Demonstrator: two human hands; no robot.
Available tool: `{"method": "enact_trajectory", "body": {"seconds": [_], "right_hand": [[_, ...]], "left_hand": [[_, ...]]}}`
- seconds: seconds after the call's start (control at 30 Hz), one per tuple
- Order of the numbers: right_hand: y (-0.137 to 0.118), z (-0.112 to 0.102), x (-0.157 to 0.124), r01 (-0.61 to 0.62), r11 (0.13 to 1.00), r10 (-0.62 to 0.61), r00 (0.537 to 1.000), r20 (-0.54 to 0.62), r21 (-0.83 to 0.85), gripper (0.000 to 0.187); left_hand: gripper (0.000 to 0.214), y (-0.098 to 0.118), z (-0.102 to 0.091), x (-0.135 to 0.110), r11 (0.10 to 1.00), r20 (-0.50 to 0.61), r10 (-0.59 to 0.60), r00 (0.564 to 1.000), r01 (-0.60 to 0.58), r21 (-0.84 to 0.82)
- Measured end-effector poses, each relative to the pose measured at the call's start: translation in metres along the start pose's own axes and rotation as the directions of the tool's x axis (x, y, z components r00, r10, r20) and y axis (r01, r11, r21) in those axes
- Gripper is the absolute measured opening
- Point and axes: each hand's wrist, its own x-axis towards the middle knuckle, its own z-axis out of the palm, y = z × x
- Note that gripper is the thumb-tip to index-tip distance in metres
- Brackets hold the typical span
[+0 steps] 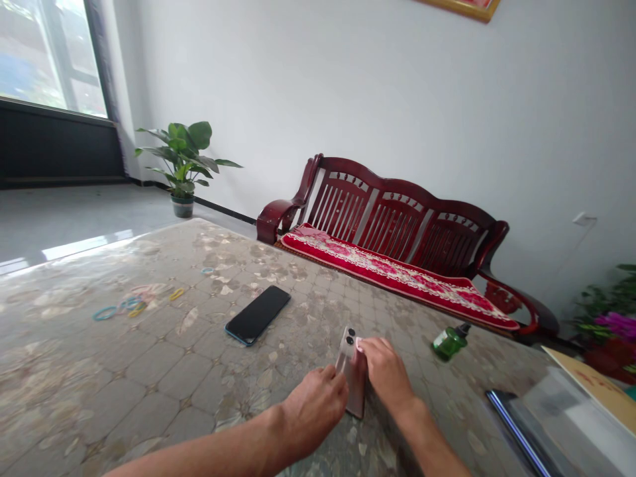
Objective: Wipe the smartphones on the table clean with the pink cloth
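A pinkish smartphone (356, 387) stands tilted over the patterned table, its back with two dark camera lenses facing me. Closed around its left edge is my left hand (318, 401), whose fingertips partly cover the back. My right hand (385, 368) pinches a small pale piece of tissue or cloth (360, 343) against the phone's upper right, beside the lenses. Most of that pale piece is hidden by the fingers. To the left, a second smartphone (258, 315) with a dark screen lies face up on the table.
Colourful rubber bands (133, 305) lie on the left of the table (163, 371). On the right are a green bottle (450, 342), a dark-edged flat item (517, 430) and a clear-and-tan package (591, 404). Behind the table stands a red wooden bench (392, 218).
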Motion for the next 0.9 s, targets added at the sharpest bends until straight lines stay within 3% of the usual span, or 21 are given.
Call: {"method": "enact_trajectory", "body": {"seconds": [0.17,0.4,0.73,0.9], "right_hand": [[0.001,0.004,0.014,-0.022,0.999,0.022,1.000,0.004,-0.032,0.026],[-0.017,-0.006,-0.016,0.087,0.994,-0.090,0.994,0.056,0.066,0.032],[-0.002,0.002,0.026,-0.120,0.988,0.130,0.987,0.094,-0.101,0.025],[-0.021,-0.010,0.002,-0.036,0.999,0.037,0.992,0.122,-0.014,0.028]], "left_hand": [[0.017,-0.001,-0.001,0.000,1.000,0.014,0.000,1.000,0.000,-0.013],[0.018,0.001,-0.001,0.001,1.000,-0.018,-0.008,1.000,0.008,0.007],[0.015,-0.002,-0.001,-0.001,0.999,0.007,-0.011,1.000,0.011,-0.040],[0.010,-0.001,0.003,0.002,0.994,-0.019,-0.074,0.997,0.072,-0.078]]}}
